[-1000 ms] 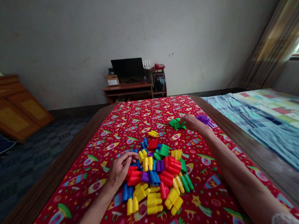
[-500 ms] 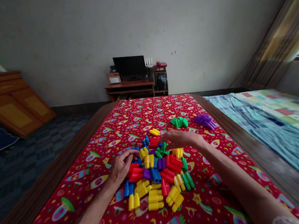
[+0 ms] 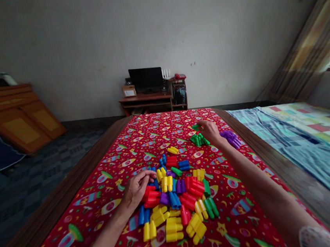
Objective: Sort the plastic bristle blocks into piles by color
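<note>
Two dark wooden table edges [image 3: 68, 188] flank a red patterned cloth [image 3: 237, 226]. Bare cloth extends beyond the mixed block pile [image 3: 174, 200] toward the far end and separates it from a green pile [image 3: 199, 140] and a purple pile [image 3: 230, 139] near the right edge. Beyond the table: a desk [image 3: 147, 98] bearing a monitor [image 3: 146, 78] against a grey wall, a cabinet [image 3: 20, 119] at left, a bed [image 3: 317, 143] at right. Right hand [image 3: 210, 131]: fingertips together, clamped on a green block [image 3: 195, 127] near the green pile. Left hand [image 3: 136, 187]: fingers bent, at the mixed pile's left side; whether it grips a block cannot be told.
</note>
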Demonstrator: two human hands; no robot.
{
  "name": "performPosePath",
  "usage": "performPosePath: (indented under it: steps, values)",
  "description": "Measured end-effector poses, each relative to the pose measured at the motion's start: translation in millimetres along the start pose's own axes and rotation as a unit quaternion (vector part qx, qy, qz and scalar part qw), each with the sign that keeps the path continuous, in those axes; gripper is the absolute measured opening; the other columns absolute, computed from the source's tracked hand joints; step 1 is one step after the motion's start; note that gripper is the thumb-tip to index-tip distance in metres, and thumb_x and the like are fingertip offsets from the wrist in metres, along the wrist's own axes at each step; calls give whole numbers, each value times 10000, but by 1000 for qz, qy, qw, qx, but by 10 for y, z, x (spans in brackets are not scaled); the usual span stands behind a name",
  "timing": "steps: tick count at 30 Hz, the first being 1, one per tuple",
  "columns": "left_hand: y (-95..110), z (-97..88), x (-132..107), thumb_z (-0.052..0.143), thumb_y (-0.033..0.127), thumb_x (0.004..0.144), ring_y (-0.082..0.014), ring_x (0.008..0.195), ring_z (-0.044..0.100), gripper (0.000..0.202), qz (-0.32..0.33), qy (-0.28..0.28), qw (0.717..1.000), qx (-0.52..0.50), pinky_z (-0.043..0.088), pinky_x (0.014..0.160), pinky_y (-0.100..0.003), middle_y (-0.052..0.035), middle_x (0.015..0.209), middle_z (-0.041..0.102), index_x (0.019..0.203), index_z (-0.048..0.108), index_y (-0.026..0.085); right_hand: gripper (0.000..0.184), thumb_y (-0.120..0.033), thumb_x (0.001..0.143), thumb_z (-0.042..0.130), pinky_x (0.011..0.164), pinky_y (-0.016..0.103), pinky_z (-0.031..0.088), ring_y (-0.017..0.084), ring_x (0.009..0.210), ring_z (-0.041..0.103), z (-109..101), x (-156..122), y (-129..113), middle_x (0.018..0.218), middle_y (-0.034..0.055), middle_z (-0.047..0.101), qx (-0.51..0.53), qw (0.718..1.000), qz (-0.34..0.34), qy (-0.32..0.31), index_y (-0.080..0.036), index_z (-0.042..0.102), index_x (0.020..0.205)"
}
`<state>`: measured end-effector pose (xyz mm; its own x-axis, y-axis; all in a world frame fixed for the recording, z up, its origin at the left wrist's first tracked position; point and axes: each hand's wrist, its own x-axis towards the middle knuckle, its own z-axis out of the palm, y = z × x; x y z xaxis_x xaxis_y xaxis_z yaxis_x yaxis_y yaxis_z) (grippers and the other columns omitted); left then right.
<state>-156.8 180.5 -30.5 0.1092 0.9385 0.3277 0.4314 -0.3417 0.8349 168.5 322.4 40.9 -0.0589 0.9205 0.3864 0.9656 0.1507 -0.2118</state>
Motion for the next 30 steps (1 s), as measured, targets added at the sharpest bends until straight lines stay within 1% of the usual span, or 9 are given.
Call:
performPosePath:
  steps: [2,6,10,12,15,18,20,27,30]
  values:
    - [4,3,-5,492,345,816,-180,666,683,250,-1,3,1000,-5,566,605,-249,-45,750,712,809,677,177,305,-179,905,445,694,270,429,233,928,651,41,92,8,1022,115,716,-58,997,-12,-57,-194,691,1085]
    - [20,-2,-6,491,343,818,-176,667,683,259,-1,-4,1000,-3,568,624,-252,-54,783,723,821,684,170,296,-105,844,493,657,238,412,199,838,650,108,184,37,949,107,722,-67,989,-53,-121,-189,725,1007]
    - [26,-7,1,490,328,812,-173,663,677,253,3,-3,1000,3,563,627,-250,-54,774,721,804,686,169,394,-36,827,439,661,234,395,185,824,634,73,134,29,946,124,717,-67,987,-74,-128,-154,696,1101]
    - [27,-8,2,484,319,813,-172,662,674,252,3,-4,1000,9,559,622,-248,-54,768,720,795,686,170,411,-33,834,413,662,239,384,180,808,622,2,46,-40,926,128,713,-65,988,-81,-115,-134,670,1139]
    - [28,-12,2,475,316,816,-171,658,672,259,7,-10,1000,18,554,610,-246,-55,773,723,799,688,170,309,-65,849,437,633,232,358,147,708,586,-108,-190,-255,814,94,700,-11,984,-150,-100,-117,693,1015]
    - [28,-22,4,468,320,824,-173,666,675,269,13,-17,999,29,550,602,-242,-51,771,724,820,693,172,227,-131,889,474,609,209,347,113,662,565,-136,-518,-552,757,55,686,88,943,-277,-164,-124,701,900]
    - [30,-29,4,464,319,830,-172,668,676,273,16,-19,999,37,548,606,-242,-48,780,729,837,697,176,189,-201,894,526,615,204,357,118,701,587,-107,-726,-737,801,55,698,102,912,-327,-227,-142,701,932]
    - [50,-30,3,465,327,825,-183,669,682,288,11,-21,999,38,555,614,-256,-61,799,740,847,706,172,339,-281,871,554,737,259,423,199,931,628,-49,-1058,-1026,1047,114,696,22,917,-305,-257,-191,638,1187]
    - [41,-31,0,473,342,825,-189,682,685,289,2,-22,999,32,560,621,-262,-64,819,741,853,707,174,328,-282,818,623,682,243,407,187,866,622,-42,-1055,-1035,996,97,703,57,920,-285,-262,-182,672,1126]
